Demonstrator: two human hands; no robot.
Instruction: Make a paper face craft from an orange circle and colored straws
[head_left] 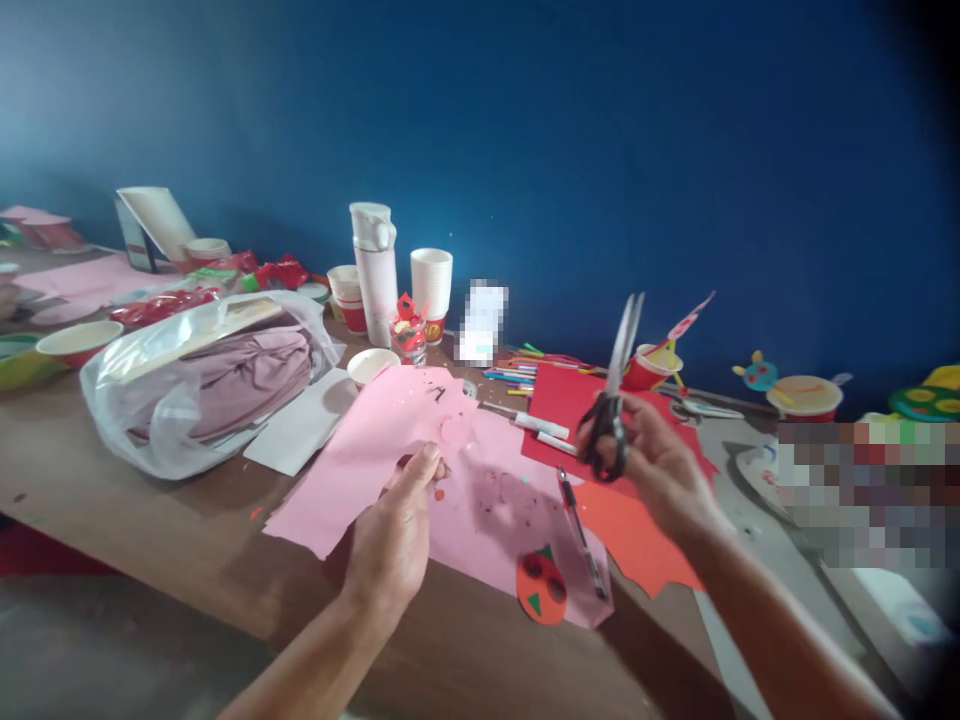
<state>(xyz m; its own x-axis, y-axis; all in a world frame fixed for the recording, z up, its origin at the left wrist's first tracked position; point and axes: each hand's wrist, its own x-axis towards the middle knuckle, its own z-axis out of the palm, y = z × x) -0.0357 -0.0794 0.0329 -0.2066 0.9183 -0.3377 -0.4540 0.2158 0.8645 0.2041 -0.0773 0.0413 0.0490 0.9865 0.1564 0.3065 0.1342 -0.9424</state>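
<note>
My right hand holds a pair of scissors by the dark handles, blades pointing up and close together. My left hand is closed in a pinch, thumb pressed on the fingers, over pink paper; what it grips, if anything, is hidden. More pink paper lies below, dotted with small scraps. On it rest a black pen and an orange paper face with dark eyes and green pieces. Red paper and an orange sheet lie beneath my right hand.
A plastic bag with mauve cloth stands left. Behind are a white bottle, stacked paper cups, a small bowl and white markers. Decorated cups and other scissors lie right. A blue wall closes the back.
</note>
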